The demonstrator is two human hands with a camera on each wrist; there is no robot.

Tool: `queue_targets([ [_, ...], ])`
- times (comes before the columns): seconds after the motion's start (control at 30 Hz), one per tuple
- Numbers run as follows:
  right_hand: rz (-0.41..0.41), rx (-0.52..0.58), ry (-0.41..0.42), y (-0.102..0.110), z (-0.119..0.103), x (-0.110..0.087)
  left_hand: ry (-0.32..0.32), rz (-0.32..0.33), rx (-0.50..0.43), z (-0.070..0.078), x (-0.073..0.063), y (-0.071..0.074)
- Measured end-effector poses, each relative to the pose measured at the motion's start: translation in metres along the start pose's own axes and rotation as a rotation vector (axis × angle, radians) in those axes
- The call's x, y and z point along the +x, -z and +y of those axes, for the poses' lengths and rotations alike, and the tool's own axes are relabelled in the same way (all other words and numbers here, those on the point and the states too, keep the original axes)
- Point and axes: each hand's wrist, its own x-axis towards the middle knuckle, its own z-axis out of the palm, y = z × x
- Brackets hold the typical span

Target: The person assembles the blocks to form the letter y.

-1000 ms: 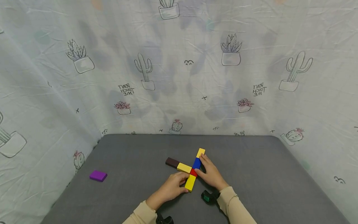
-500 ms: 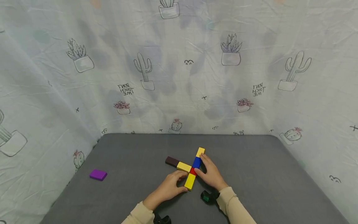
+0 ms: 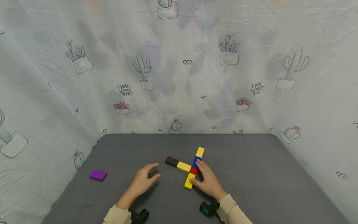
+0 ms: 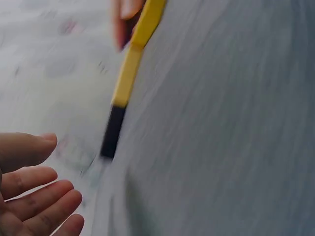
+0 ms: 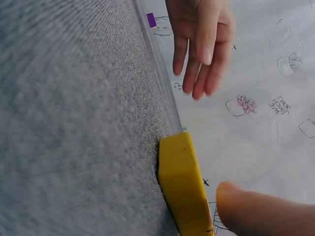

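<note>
On the grey table several flat blocks lie joined in a branching shape. A yellow block, a blue block, a red block and a nearer yellow block form one line. From the red one, a pale yellow block and a dark brown block run off leftward. My right hand rests along the line's right side, fingertips at the blue block, thumb by the nearer yellow block. My left hand hovers left of the blocks, fingers apart, holding nothing.
A purple block lies alone at the left of the grey table. Behind the table's far edge hangs a pale curtain printed with cacti. Both wrists carry black devices.
My left hand has let go of the nearer yellow block and moved left. My right hand has slid slightly nearer along the blocks, its thumb now by that yellow block.
</note>
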Motion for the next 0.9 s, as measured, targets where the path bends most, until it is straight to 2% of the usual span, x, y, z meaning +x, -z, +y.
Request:
queue_targets([
  [0.07,-0.014,-0.005,0.002,-0.001,0.0,0.0,0.032,0.052,-0.005,-0.009,-0.004,0.012],
  [0.17,-0.032,-0.014,0.003,-0.002,0.0,0.0,0.046,0.118,0.005,-0.022,-0.01,0.03],
  [0.3,-0.041,-0.02,0.003,-0.002,-0.001,0.0,0.049,0.21,0.056,-0.038,-0.015,0.053],
  [0.43,-0.044,-0.021,-0.003,-0.003,-0.001,0.0,0.095,0.285,0.105,-0.056,-0.021,0.074],
  [0.67,-0.059,-0.008,0.005,-0.003,-0.001,0.0,0.251,0.401,0.178,-0.081,-0.043,0.108],
  [0.9,-0.049,-0.023,0.007,-0.002,0.001,0.001,0.432,0.494,0.163,-0.098,-0.055,0.129],
])
